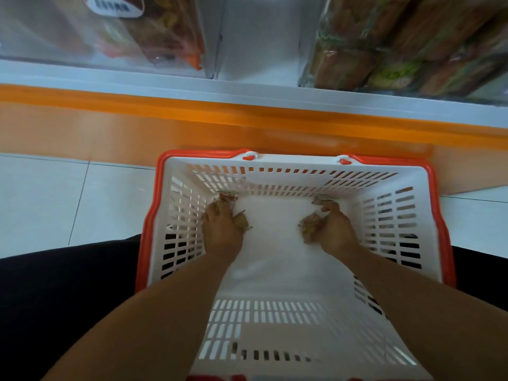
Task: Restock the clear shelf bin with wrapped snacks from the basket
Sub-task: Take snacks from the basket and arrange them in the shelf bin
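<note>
A white slotted basket (297,166) with an orange-red rim sits on the floor below me. Both my arms reach down into it. My left hand (221,232) grips brown wrapped snacks (239,222) near the far left of the basket floor. My right hand (334,231) grips more brown wrapped snacks (309,229) near the far right. A clear shelf bin (390,45) packed with brown and green wrapped snacks stands on the shelf at the upper right.
Another clear bin (115,34) with packaged goods and a white label stands on the shelf at the upper left. A white shelf edge (247,90) runs above an orange base panel (192,127). White floor tiles (68,193) lie to the left.
</note>
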